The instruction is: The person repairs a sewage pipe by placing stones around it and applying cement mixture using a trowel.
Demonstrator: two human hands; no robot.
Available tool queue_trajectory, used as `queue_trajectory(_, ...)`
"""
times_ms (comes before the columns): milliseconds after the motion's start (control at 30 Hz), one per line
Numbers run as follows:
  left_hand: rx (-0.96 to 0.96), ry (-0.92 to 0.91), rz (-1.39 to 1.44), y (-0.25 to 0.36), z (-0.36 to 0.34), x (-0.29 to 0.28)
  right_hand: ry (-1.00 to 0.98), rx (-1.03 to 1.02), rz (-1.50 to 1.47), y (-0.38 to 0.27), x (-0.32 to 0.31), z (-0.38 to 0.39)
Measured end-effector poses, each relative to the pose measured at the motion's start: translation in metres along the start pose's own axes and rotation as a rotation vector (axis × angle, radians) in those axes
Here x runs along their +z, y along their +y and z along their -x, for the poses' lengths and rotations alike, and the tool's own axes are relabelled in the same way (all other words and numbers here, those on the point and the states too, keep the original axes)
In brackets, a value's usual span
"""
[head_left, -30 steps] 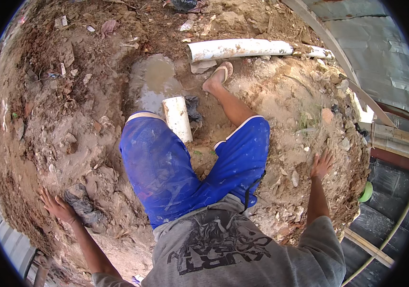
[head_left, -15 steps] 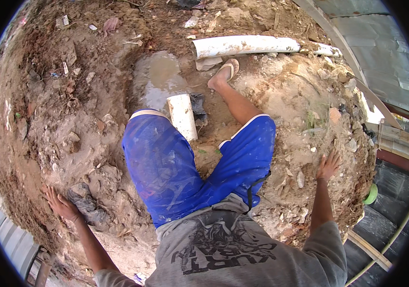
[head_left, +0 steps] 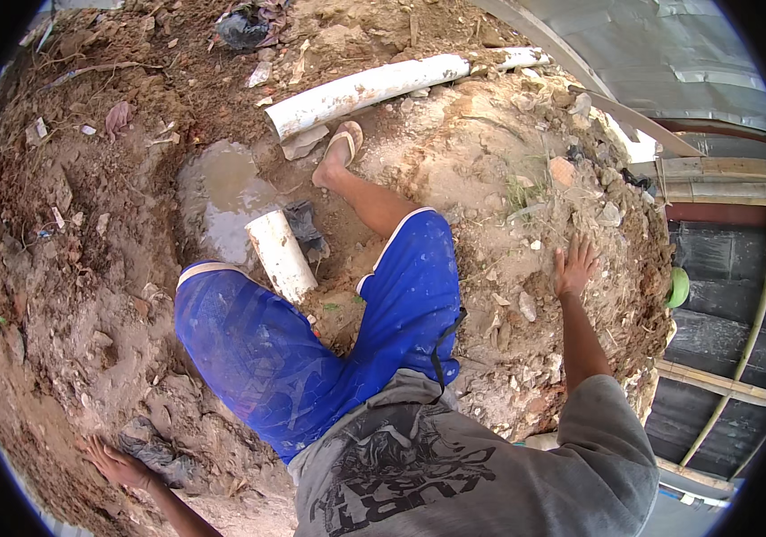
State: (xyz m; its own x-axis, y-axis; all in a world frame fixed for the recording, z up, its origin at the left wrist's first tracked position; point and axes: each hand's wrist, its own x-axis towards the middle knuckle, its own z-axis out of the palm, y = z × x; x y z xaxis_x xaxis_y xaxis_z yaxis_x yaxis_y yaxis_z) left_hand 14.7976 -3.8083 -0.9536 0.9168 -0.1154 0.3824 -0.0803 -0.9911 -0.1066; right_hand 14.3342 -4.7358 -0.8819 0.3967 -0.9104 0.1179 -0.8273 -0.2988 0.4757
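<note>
My left hand (head_left: 123,470) rests with fingers spread on the dirt (head_left: 87,358), beside a crumpled dark plastic scrap (head_left: 154,447). My right hand (head_left: 573,270) lies open on the stony soil to the right, fingers spread. I sit in blue shorts (head_left: 257,358), knees bent; my right foot in a sandal (head_left: 336,157) is planted ahead, and my left lower leg is hidden. Between my knees and a muddy puddle (head_left: 226,197) lies a short white pipe (head_left: 275,251), next to a dark plastic scrap (head_left: 305,228).
A long white pipe (head_left: 369,89) lies across the far ground among stones and litter. At the right are grey metal sheets (head_left: 687,54), bamboo poles (head_left: 759,313) over dark sheeting, and a green rounded object (head_left: 676,287) at the soil's edge.
The view has rotated, shifting the far pipe, puddle and my legs leftward and showing more bamboo framing at right. Both hands still rest on the ground.
</note>
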Motion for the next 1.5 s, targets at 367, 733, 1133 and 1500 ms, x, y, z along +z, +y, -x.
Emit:
queue_trajectory(367, 0.025, 0.008, -0.010, 0.012, -0.009, -0.004, 0.021, -0.025, -0.034, 0.001, 0.001, 0.006)
queue_trajectory(733, 0.049, 0.018, 0.050, 0.014, -0.008, -0.004, -0.008, -0.002, 0.000, -0.004, 0.001, 0.004)
queue_trajectory(1133, 0.011, -0.035, 0.083, 0.009, -0.005, -0.001, -0.008, 0.014, 0.000, -0.007, 0.001, 0.004)
queue_trajectory(1500, -0.036, -0.062, 0.070, 0.012, -0.005, -0.004, -0.005, 0.015, 0.015, -0.008, 0.000, 0.004)
